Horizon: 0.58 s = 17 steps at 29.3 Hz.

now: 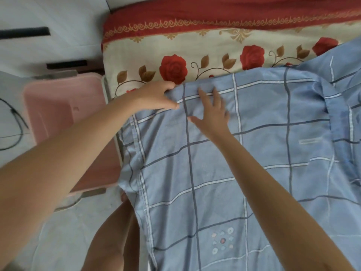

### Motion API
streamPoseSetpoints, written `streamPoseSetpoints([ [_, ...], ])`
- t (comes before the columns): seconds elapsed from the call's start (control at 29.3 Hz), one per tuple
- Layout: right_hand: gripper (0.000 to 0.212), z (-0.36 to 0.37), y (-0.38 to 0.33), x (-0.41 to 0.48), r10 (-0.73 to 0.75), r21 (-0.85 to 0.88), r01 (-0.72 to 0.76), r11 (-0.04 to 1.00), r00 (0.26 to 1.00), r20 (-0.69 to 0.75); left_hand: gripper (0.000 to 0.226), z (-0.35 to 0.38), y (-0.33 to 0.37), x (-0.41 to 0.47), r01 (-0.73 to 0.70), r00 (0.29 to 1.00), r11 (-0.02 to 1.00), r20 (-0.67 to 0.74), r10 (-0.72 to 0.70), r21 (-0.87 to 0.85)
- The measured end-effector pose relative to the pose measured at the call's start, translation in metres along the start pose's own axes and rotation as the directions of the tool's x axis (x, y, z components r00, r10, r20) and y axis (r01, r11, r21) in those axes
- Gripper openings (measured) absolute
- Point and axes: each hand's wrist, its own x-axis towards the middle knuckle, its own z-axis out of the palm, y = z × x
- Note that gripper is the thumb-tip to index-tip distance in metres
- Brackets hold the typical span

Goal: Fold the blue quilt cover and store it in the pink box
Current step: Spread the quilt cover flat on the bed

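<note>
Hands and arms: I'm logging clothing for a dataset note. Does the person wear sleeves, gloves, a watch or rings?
No. The left hand and right hand are ungloved; both forearms are bare to the frame's edge, without sleeve, watch or bracelet. No ring shows on the visible fingers.

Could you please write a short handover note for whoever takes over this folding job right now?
Left hand: grips the far left corner of the blue quilt cover.
Right hand: fingers straight and spread, pressing flat on the cover right beside the left hand.
Cover: lies spread over the rose-patterned bedding, bunched at the far right.
Pink box: on the floor left of the bed, apparently lidded.
Done: cover laid out, one corner in hand.
Left: finish folding to box size, open the box, put the cover in.
</note>
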Motion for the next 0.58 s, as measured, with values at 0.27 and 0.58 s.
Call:
streamPoseSetpoints([
  [0.27,0.098,0.013,-0.013,0.015,0.090,-0.152,-0.072,0.986,0.989,0.115,0.031,-0.012,-0.022,-0.039,0.025,0.979,0.996,0.198,-0.042,0.084],
  [0.58,0.102,-0.005,-0.009,0.018,0.070,-0.096,-0.047,0.994,0.967,0.247,0.030,-0.011,-0.031,-0.054,-0.067,0.992,0.989,-0.101,0.081,0.135],
])
